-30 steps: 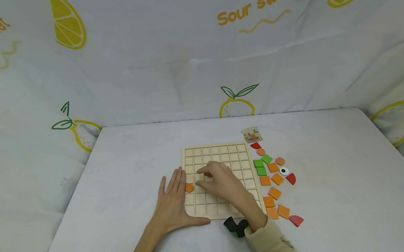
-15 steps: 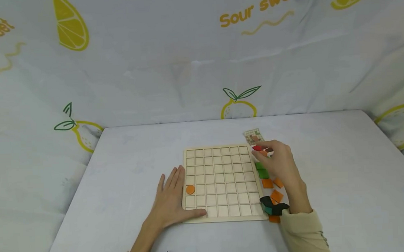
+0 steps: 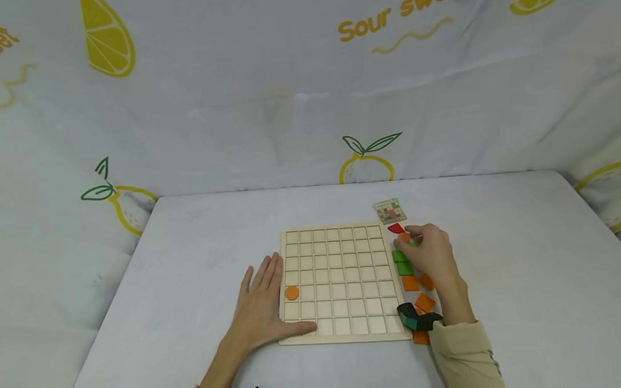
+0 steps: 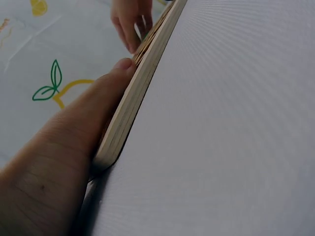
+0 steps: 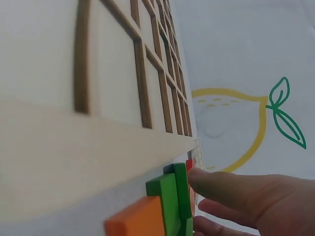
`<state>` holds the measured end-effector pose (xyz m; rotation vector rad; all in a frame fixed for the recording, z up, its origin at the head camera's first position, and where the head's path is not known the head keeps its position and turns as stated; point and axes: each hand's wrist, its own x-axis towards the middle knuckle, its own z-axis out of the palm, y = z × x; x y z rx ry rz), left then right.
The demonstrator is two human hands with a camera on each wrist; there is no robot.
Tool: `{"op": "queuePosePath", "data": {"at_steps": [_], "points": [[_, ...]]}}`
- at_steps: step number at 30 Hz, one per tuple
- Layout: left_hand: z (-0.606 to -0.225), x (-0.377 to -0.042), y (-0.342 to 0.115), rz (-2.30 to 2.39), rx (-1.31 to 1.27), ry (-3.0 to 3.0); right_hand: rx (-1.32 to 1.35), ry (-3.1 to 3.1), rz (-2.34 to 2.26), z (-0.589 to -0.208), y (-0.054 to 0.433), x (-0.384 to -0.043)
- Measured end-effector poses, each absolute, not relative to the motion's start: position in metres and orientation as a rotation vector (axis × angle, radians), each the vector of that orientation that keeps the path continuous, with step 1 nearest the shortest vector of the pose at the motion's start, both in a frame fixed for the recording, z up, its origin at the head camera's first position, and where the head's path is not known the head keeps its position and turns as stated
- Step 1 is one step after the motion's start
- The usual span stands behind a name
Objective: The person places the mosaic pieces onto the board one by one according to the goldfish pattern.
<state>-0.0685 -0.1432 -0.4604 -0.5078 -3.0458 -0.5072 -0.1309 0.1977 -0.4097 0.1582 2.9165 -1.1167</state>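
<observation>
A wooden grid board [image 3: 346, 339] lies on the table with one orange disc [image 3: 291, 293] in a left-column square. My left hand [image 3: 260, 304] rests against its lower left corner, straight fingers along the left edge and thumb over the front edge. At the board's upper right, my right hand [image 3: 431, 249] reaches down with thumb and index finger apart, on either side of another orange disc [image 3: 404, 237]. A red wedge piece [image 3: 396, 228] lies just beyond the fingertips. Green square tiles [image 3: 403, 262] sit below the thumb; in the right wrist view a green tile [image 5: 170, 201] stands near it.
A small printed pattern card [image 3: 390, 211] lies past the board's top right corner. Several orange tiles [image 3: 410, 283] lie along the right edge, some hidden by the right hand and the black wrist device [image 3: 419, 318]. A white lemon-print cloth [image 3: 236, 134] hangs behind the table.
My right hand has left the board, gone right to the red wedge, then shifted slightly down to the orange disc beside it. My left hand stays at the board's corner.
</observation>
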Motion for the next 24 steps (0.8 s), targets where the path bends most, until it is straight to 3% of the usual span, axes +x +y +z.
{"op": "queuePosePath", "data": {"at_steps": [24], "points": [[-0.4619,-0.0733,-0.1424,-0.472,-0.472,-3.067,0.112,2.995,-1.143,-0.4044,0.1951,-0.1306]]}}
